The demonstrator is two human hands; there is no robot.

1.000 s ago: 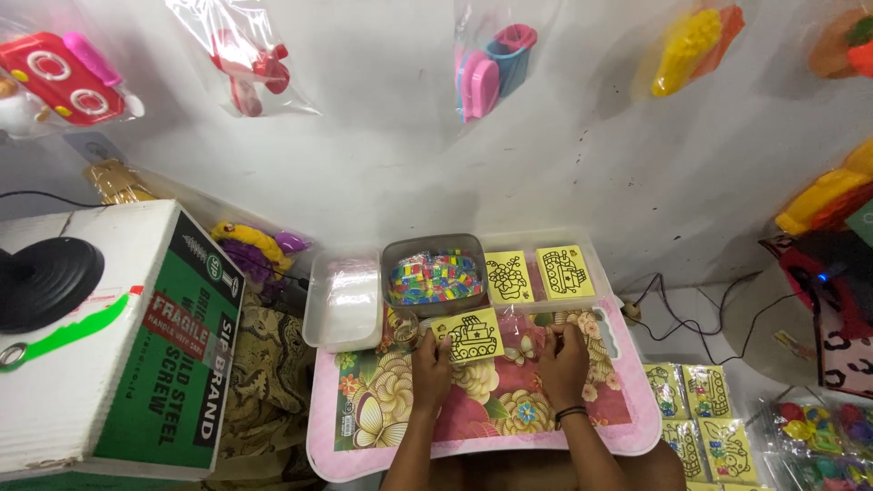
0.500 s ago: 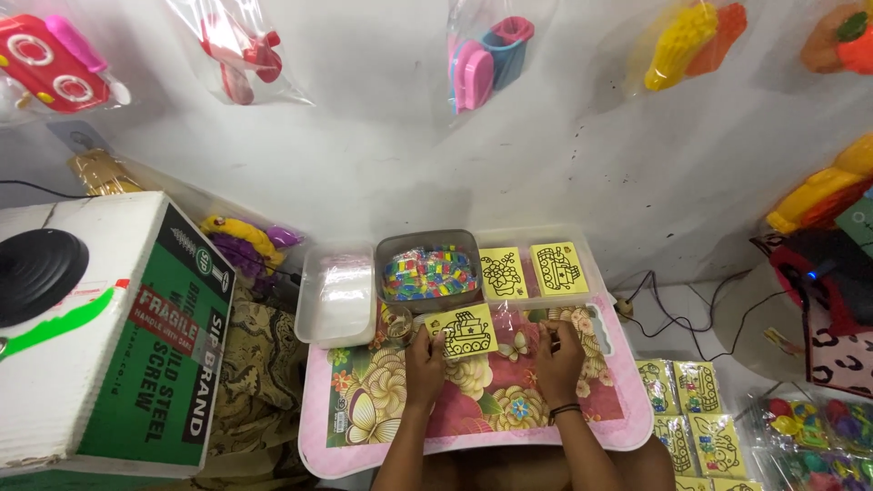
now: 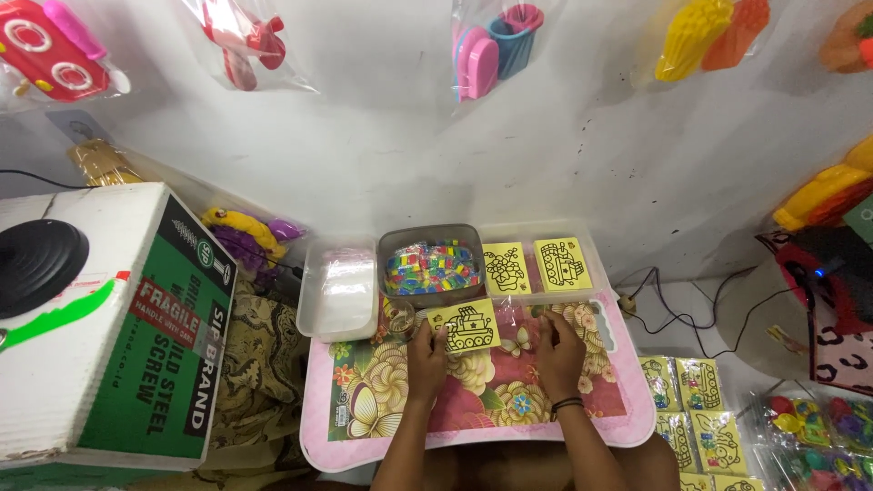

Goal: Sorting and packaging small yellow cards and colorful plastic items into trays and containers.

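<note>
The left hand [image 3: 426,356] pinches a yellow card [image 3: 466,327] by its near corner; the right hand [image 3: 556,350] lies flat and empty on the tray [image 3: 364,427]; two cards [image 3: 535,266] wait beyond both hands beside the bead tub [image 3: 431,264]; the held card looks unfilled, so work seems barely begun.

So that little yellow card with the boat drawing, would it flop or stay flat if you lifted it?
The yellow card looks thin and flat, so it is probably light and would bend a little if lifted. The left hand holds it by one edge and it shows no sag, which suggests some stiffness. On the glossy flowered tray it might slide easily when pushed.
</note>
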